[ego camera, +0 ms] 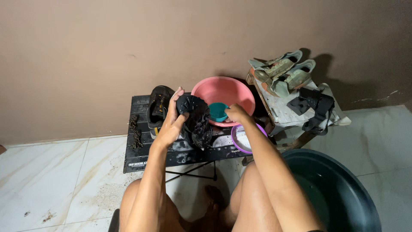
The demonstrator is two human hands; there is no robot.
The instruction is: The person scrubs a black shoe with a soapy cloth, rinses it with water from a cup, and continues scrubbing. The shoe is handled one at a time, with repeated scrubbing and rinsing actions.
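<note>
low black table [141,161], marble tile floor [47,180], brown wall [107,51]

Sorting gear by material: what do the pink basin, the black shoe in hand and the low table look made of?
Pink basin: looks like smooth moulded plastic with a slight sheen. Black shoe, in the left hand: lugged sole looks like matte rubber. Low table: black slats, wet and glossy; metal or plastic, hard to tell.

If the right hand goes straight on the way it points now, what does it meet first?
Most likely the teal cup in the pink basin: the right hand points left toward it, though depth is unclear.
</note>
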